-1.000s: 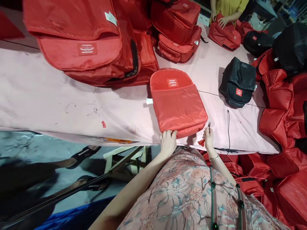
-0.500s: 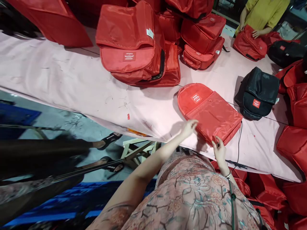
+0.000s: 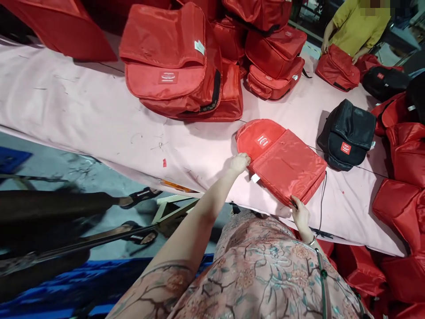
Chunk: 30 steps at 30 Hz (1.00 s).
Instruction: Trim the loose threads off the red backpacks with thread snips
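Observation:
A flat red bag (image 3: 282,157) with a white logo patch lies on the pink table cover (image 3: 99,119) near the front edge. My left hand (image 3: 239,162) rests on the bag's left edge, fingers curled onto the fabric beside a small white tag. My right hand (image 3: 299,213) is closed at the bag's near corner, pinching a small dark tool against it; what the tool is I cannot make out. A thin black cord (image 3: 321,201) runs down the table just right of that hand.
Stacks of red bags (image 3: 179,66) fill the back of the table, more (image 3: 401,168) are heaped at the right. A black bag (image 3: 347,133) sits right of mine. A person in a yellow top (image 3: 358,26) handles a red bag at the far end. Another person's sandalled feet (image 3: 139,195) are on the floor left.
The bag has swung round so it lies diagonally. My left hand went from its near edge to its left edge. My right hand stayed at the near corner.

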Tool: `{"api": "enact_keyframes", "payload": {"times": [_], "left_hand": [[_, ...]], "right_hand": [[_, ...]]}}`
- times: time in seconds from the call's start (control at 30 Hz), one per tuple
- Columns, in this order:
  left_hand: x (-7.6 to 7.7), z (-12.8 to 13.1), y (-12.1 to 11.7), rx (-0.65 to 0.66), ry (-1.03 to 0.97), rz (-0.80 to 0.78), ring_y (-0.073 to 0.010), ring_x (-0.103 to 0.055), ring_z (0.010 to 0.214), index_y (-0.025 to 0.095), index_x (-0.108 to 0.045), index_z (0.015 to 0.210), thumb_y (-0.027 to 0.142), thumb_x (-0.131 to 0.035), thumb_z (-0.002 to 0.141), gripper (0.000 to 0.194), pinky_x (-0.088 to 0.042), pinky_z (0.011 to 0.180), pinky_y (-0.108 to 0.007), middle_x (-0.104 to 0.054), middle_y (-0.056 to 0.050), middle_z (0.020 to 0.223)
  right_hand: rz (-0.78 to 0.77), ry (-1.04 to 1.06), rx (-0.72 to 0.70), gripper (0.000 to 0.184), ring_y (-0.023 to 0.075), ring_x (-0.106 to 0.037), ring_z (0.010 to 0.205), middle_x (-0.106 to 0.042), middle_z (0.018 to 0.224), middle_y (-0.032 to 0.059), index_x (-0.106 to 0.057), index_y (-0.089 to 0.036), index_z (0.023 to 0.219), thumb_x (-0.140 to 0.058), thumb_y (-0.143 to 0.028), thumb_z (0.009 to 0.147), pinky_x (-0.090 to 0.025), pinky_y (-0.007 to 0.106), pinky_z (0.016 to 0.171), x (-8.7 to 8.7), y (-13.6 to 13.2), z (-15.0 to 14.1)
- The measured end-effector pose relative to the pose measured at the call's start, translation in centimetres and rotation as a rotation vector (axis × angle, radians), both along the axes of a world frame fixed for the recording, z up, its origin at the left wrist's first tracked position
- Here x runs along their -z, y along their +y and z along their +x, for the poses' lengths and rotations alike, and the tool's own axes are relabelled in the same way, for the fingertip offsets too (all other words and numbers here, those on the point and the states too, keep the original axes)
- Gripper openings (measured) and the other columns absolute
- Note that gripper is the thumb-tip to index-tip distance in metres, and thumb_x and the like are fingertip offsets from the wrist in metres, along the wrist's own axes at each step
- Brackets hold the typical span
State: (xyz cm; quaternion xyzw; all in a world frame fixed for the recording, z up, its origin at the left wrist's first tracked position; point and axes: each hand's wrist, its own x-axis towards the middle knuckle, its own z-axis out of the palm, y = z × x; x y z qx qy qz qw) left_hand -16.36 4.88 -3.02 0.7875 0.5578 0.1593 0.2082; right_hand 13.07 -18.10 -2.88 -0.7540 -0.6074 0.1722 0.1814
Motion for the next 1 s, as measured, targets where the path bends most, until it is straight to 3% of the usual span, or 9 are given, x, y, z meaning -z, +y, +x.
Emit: {"api": "enact_keyframes", "payload": {"times": [0.17, 0.27, 0.37, 0.47, 0.57, 0.63, 0.77, 0.87, 1.0], "left_hand": [[-1.2, 2.0, -3.8, 0.134, 0.16, -0.108, -0.0197, -0.058, 0.081, 0.016, -0.061, 0.075, 0.015, -0.05, 0.077, 0.012, -0.04, 0.072, -0.03, -0.065, -0.009, 0.082], [-1.1, 4.3, -7.2, 0.174, 0.19, -0.196, -0.0226, -0.061, 0.079, 0.016, -0.063, 0.08, 0.019, -0.05, 0.079, 0.013, -0.041, 0.068, -0.031, -0.067, -0.012, 0.083], [-0.8, 6.7, -9.9, 0.207, 0.156, -0.268, -0.0208, -0.063, 0.071, 0.018, -0.063, 0.079, 0.024, -0.054, 0.078, 0.01, -0.041, 0.062, -0.028, -0.068, -0.008, 0.078], [-0.5, 8.1, -11.5, 0.169, 0.051, -0.351, -0.0167, -0.063, 0.069, 0.019, -0.063, 0.08, 0.021, -0.054, 0.078, 0.009, -0.041, 0.06, -0.024, -0.069, -0.004, 0.079], [-0.4, 8.1, -12.2, 0.097, -0.054, -0.4, -0.0139, -0.063, 0.073, 0.019, -0.063, 0.082, 0.016, -0.052, 0.077, 0.013, -0.042, 0.062, -0.021, -0.07, -0.002, 0.083], [-0.3, 7.7, -12.5, 0.058, -0.119, -0.409, -0.0133, -0.063, 0.075, 0.019, -0.064, 0.081, 0.017, -0.053, 0.078, 0.012, -0.043, 0.065, -0.021, -0.07, -0.002, 0.083], [-0.1, 7.2, -12.8, 0.004, -0.194, -0.41, -0.0134, -0.063, 0.074, 0.021, -0.066, 0.081, 0.023, -0.054, 0.079, 0.012, -0.044, 0.069, -0.021, -0.07, -0.001, 0.08], [-0.1, 7.3, -12.8, -0.004, -0.179, -0.417, -0.0139, -0.063, 0.076, 0.021, -0.067, 0.082, 0.025, -0.053, 0.081, 0.015, -0.044, 0.071, -0.022, -0.07, -0.002, 0.082], [-0.7, 7.7, -12.8, -0.031, -0.124, -0.456, -0.0149, -0.064, 0.078, 0.022, -0.066, 0.088, 0.028, -0.05, 0.083, 0.018, -0.044, 0.07, -0.023, -0.07, -0.002, 0.084]], "right_hand": [[0.074, 0.015, 0.028, 0.041, 0.0206, -0.061, 0.097, -0.064, 0.112, 0.0065, -0.058, -0.022, 0.118, -0.042, -0.022, 0.08, -0.048, 0.034, 0.083, -0.1, 1.4, 6.2], [0.096, -0.074, 0.157, 0.042, 0.0234, -0.062, 0.094, -0.065, 0.111, 0.0093, -0.058, -0.019, 0.117, -0.041, -0.02, 0.079, -0.048, 0.036, 0.081, -0.6, 4.3, 10.0], [0.099, -0.128, 0.276, 0.047, 0.0244, -0.062, 0.092, -0.065, 0.11, 0.0124, -0.056, -0.016, 0.12, -0.037, -0.015, 0.077, -0.047, 0.037, 0.079, -1.6, 8.3, 11.4], [0.139, -0.126, 0.314, 0.045, 0.0257, -0.06, 0.095, -0.062, 0.109, 0.0176, -0.052, -0.009, 0.121, -0.037, -0.017, 0.079, -0.045, 0.037, 0.079, -3.0, 11.3, 9.6], [0.239, -0.025, 0.285, 0.042, 0.0263, -0.057, 0.099, -0.059, 0.112, 0.0206, -0.049, -0.007, 0.117, -0.038, -0.032, 0.086, -0.044, 0.037, 0.081, -4.0, 11.3, 5.3], [0.238, 0.1, 0.23, 0.042, 0.0244, -0.058, 0.095, -0.06, 0.106, 0.0176, -0.049, -0.011, 0.113, -0.035, -0.042, 0.089, -0.044, 0.035, 0.079, -3.9, 9.4, 2.0], [0.087, 0.246, 0.073, 0.039, 0.0205, -0.059, 0.082, -0.063, 0.093, 0.0095, -0.051, -0.016, 0.103, -0.039, -0.05, 0.087, -0.044, 0.031, 0.072, -2.4, 3.9, -2.6], [-0.032, 0.28, -0.025, 0.035, 0.0185, -0.059, 0.079, -0.063, 0.09, 0.0065, -0.051, -0.018, 0.102, -0.041, -0.048, 0.087, -0.044, 0.028, 0.069, -1.3, 0.9, -3.8], [-0.131, 0.185, -0.099, 0.032, 0.0178, -0.06, 0.071, -0.064, 0.082, 0.0041, -0.052, -0.02, 0.099, -0.043, -0.047, 0.086, -0.04, 0.025, 0.063, -0.8, -0.2, -4.0]]}}
